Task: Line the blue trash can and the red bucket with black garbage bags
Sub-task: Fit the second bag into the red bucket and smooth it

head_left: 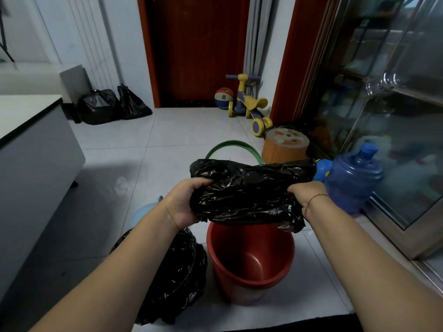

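A crumpled black garbage bag [247,190] hangs stretched between both hands, just above the far rim of the red bucket [251,264]. My left hand [184,200] grips its left edge and my right hand [304,195] grips its right edge. The bucket stands on the tiled floor with a bare red inside. To its left, partly behind my left forearm, stands a can wrapped in black plastic [177,271]; none of its own colour shows.
A blue water jug [352,180] stands right of the bag beside a glass door. A green hoop [232,147], an orange stool [285,147] and a toy trike [249,104] lie beyond. A grey cabinet [31,164] flanks the left. Two black bags [112,106] sit by the far wall.
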